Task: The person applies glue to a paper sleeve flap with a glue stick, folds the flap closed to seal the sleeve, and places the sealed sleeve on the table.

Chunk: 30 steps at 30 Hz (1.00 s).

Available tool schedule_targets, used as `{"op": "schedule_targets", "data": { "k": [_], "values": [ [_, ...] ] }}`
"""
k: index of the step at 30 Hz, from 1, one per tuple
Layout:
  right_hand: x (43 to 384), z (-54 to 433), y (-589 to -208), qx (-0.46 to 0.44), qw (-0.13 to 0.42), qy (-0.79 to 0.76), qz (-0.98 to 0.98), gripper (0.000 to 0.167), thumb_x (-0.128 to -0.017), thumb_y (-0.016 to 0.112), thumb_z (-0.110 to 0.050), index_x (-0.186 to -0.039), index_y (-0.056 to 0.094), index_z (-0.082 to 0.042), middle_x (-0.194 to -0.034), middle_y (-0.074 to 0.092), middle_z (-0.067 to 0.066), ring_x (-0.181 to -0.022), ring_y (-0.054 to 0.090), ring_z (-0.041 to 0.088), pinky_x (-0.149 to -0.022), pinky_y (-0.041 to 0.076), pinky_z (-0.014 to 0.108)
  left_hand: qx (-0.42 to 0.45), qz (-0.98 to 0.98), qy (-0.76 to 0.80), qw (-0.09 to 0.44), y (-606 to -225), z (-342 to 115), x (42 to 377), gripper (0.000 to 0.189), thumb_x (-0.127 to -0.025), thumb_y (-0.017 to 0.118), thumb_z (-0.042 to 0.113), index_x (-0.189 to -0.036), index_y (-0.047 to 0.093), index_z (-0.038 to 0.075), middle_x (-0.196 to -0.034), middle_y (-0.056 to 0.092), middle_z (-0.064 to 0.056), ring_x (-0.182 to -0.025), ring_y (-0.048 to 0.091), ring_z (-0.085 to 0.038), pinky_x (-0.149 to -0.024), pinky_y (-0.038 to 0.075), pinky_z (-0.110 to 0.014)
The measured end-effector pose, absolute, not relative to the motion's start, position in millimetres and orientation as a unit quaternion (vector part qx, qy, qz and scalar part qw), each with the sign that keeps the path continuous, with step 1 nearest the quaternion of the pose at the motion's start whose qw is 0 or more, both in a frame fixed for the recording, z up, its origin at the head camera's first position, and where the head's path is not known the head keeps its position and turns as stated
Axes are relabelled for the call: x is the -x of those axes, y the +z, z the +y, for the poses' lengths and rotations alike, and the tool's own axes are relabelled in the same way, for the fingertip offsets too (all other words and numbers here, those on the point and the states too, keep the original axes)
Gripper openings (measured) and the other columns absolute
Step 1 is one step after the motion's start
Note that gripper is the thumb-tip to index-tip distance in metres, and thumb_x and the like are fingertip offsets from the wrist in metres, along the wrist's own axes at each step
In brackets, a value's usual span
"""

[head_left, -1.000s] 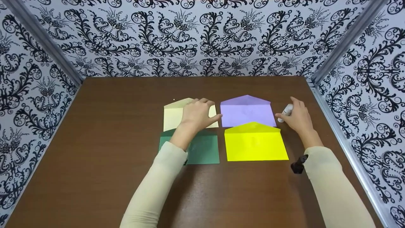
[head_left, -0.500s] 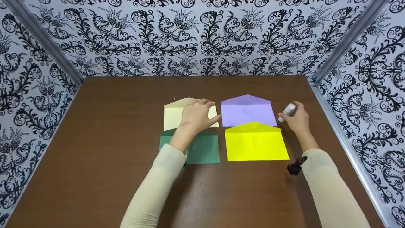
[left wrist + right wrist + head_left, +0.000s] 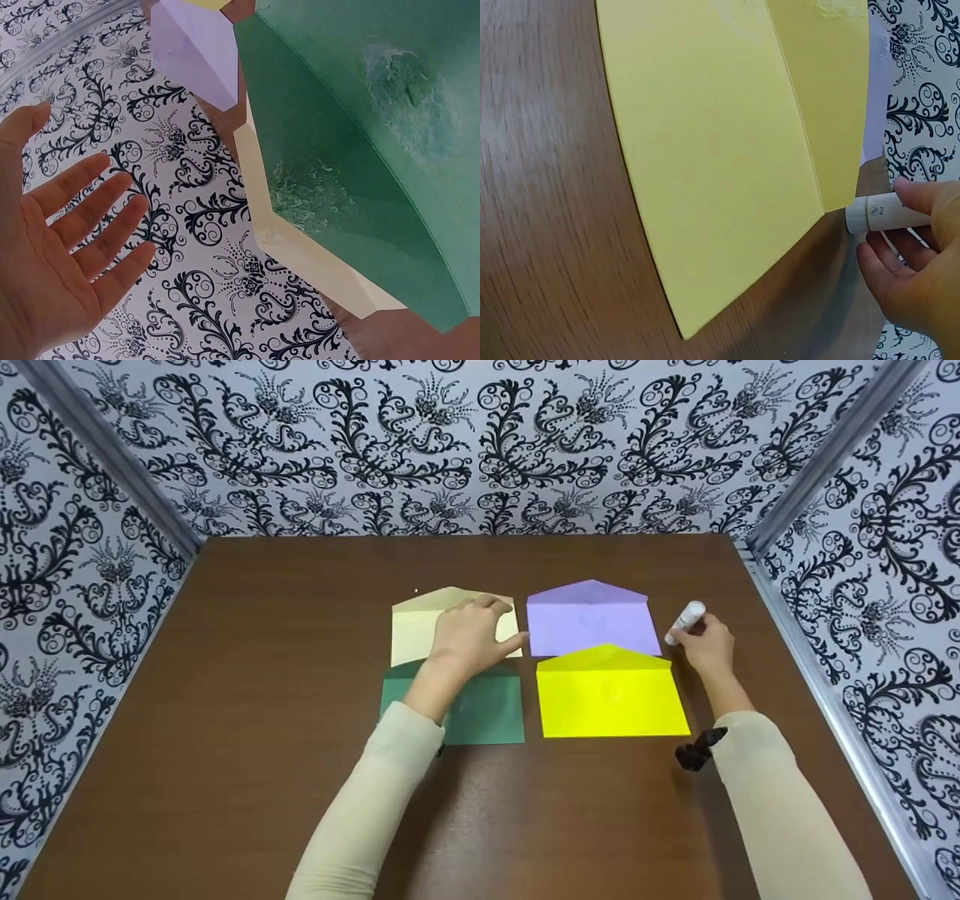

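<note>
In the head view my right hand (image 3: 710, 649) pinches a white tube that looks like a glue stick (image 3: 685, 622), tilted at the right of the purple envelope (image 3: 589, 626). The right wrist view shows thumb and fingers round the glue stick (image 3: 885, 212). My left hand (image 3: 469, 637), fingers loosely spread and holding nothing, is over the cream envelope (image 3: 414, 637) and hides part of it. Below lie a green envelope (image 3: 491, 712), partly behind the left forearm, and a yellow envelope (image 3: 611, 705). All flaps are open. Whitish smears mark the green envelope (image 3: 409, 90) in the left wrist view.
The envelopes lie in two rows on a brown wooden table (image 3: 262, 697). Patterned black-and-white walls (image 3: 480, 442) enclose its back and sides. A metal rail (image 3: 862, 750) runs along the right edge.
The right fingers have closed round the glue stick, and the hand has drawn in slightly, showing more of the tube. The left hand stays nearly still over the cream envelope.
</note>
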State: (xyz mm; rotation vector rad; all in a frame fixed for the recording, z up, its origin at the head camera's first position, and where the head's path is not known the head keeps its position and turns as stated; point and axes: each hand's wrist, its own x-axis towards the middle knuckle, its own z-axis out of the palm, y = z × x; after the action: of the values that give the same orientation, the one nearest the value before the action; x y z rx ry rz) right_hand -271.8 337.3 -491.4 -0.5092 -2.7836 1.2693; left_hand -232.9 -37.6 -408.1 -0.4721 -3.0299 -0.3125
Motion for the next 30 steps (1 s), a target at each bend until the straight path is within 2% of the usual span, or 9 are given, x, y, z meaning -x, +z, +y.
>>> {"op": "schedule_targets", "data": {
  "k": [14, 20, 30],
  "values": [
    [266.5, 334.4, -484.0, 0.149, 0.042, 0.4, -0.903, 0.044, -0.1, 0.059, -0.02, -0.134, 0.051, 0.008, -0.135, 0.057, 0.03, -0.122, 0.054, 0.042, -0.11, 0.046, 0.052, 0.149, -0.983, -0.104, 0.024, -408.2, -38.6, 228.8, 0.058, -0.092, 0.056, 0.062, -0.134, 0.063, 0.022, -0.14, 0.061, -0.001, -0.118, 0.064, -0.025, -0.09, 0.058, -0.043],
    [261.7, 326.0, -472.6, 0.133, 0.044, 0.413, -0.9, 0.046, -0.101, 0.059, -0.022, -0.137, 0.05, 0.005, -0.138, 0.056, 0.028, -0.122, 0.055, 0.04, -0.111, 0.045, 0.051, 0.152, -0.982, -0.112, 0.026, -406.2, -38.3, 226.5, 0.059, -0.093, 0.056, 0.061, -0.134, 0.063, 0.021, -0.141, 0.061, -0.002, -0.119, 0.064, -0.026, -0.09, 0.058, -0.043],
    [252.2, 302.7, -449.4, 0.059, 0.09, 0.414, -0.904, 0.044, -0.097, 0.066, -0.023, -0.13, 0.057, 0.005, -0.127, 0.065, 0.026, -0.116, 0.064, 0.038, -0.102, 0.052, 0.05, 0.166, -0.977, -0.127, 0.036, -402.1, -33.3, 220.6, 0.055, -0.093, 0.056, 0.06, -0.134, 0.063, 0.023, -0.141, 0.061, -0.001, -0.123, 0.063, -0.024, -0.091, 0.058, -0.043]
  ]
}}
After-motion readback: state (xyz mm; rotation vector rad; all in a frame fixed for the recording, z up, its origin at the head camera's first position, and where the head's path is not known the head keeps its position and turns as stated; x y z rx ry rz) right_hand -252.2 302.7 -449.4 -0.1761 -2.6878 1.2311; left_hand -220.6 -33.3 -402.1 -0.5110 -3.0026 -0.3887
